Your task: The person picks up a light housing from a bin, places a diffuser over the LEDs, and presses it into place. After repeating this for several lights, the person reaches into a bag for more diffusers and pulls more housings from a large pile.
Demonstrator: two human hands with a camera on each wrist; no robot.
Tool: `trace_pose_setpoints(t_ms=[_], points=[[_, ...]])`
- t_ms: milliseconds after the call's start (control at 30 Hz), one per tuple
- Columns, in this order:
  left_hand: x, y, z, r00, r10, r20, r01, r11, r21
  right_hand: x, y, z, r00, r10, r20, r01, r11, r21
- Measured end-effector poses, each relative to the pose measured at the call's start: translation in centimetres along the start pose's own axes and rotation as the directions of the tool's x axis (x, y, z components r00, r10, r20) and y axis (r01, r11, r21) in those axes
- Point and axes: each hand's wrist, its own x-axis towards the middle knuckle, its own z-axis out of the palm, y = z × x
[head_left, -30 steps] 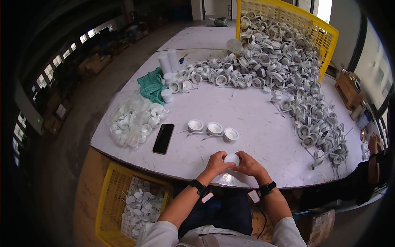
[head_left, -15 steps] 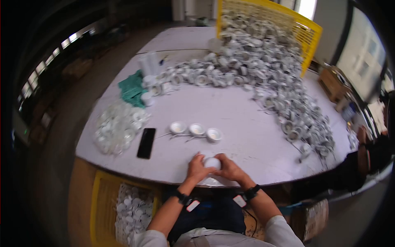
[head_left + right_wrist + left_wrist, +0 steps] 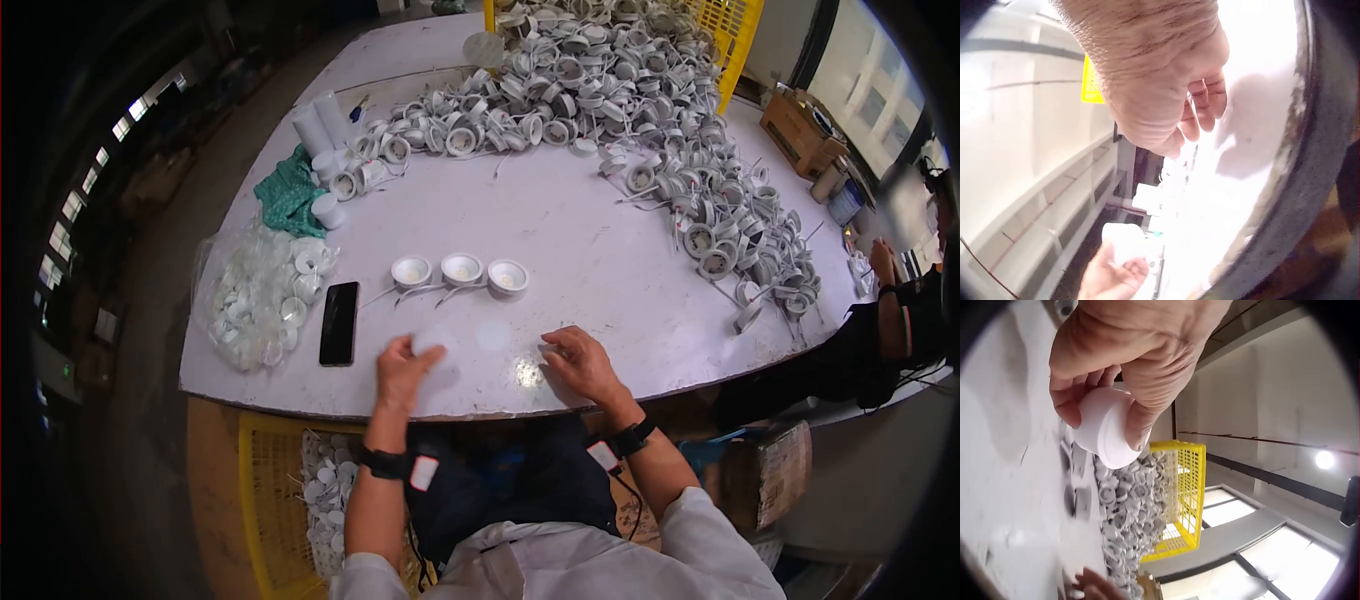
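Observation:
My left hand (image 3: 403, 375) grips a smooth white round piece, blurred in the head view; the left wrist view shows this piece (image 3: 1105, 428) between thumb and fingers. To the right, my right hand (image 3: 585, 365) is held apart over the table's front part, fingers loosely bent and nothing in them. Its bent fingers hang close to the tabletop in the right wrist view. Beyond the hands, three white round lamps with wires stand in a row: a left one (image 3: 411, 271), a middle one (image 3: 461, 269) and a right one (image 3: 507, 277).
A black phone (image 3: 339, 323) lies left of the lamps, beside a clear bag of white parts (image 3: 255, 300) and a green cloth (image 3: 290, 195). Many lamp housings (image 3: 570, 75) are heaped at the back and right. A yellow crate (image 3: 262, 500) stands below the front edge.
The hands have parted: the right one let go of the white piece, and the left one moved left holding it. The head view has shifted too.

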Motion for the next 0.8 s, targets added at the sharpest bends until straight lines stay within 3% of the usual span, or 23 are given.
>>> trace_pose_setpoints(t_ms=[67,133,233,300,400,533,567,733,800], points=[[2.8,1.7,-2.9,0.999,0.036,-0.016,-0.035,0.999,0.039,-0.2,-0.9,0.3,0.94,-0.339,0.038,0.328,0.867,-0.375],[5.1,3.5,-4.3,0.998,0.056,-0.042,-0.06,0.994,-0.089,-0.3,-2.9,1.6,0.921,-0.351,0.167,0.388,0.834,-0.392],[8.7,6.1,-5.4,0.995,0.068,-0.069,-0.073,0.995,-0.072,0.8,-2.8,4.1,0.911,-0.387,0.143,0.405,0.77,-0.493],[10.7,7.6,-5.7,0.995,0.026,-0.097,-0.018,0.996,0.082,2.1,-3.0,5.2,0.936,-0.351,0.039,0.306,0.75,-0.586],[15.3,7.5,-6.3,0.997,-0.007,-0.075,0.018,0.988,0.151,3.6,-3.5,5.7,0.962,-0.247,0.115,0.264,0.742,-0.616],[20.1,7.5,-5.1,0.987,-0.075,-0.144,0.099,0.98,0.172,4.6,-2.6,5.5,0.918,-0.299,0.259,0.393,0.618,-0.68],[21.3,7.6,-4.6,0.978,-0.094,-0.184,0.131,0.971,0.199,4.9,-2.3,5.3,0.864,-0.412,0.29,0.48,0.501,-0.72],[26.5,6.3,-4.1,0.972,-0.049,-0.229,0.109,0.961,0.254,6.2,-4.0,3.2,0.818,-0.433,0.379,0.568,0.5,-0.654],[27.8,6.4,-4.0,0.957,-0.047,-0.285,0.151,0.922,0.356,6.2,-4.0,2.6,0.88,-0.339,0.334,0.476,0.644,-0.599]])
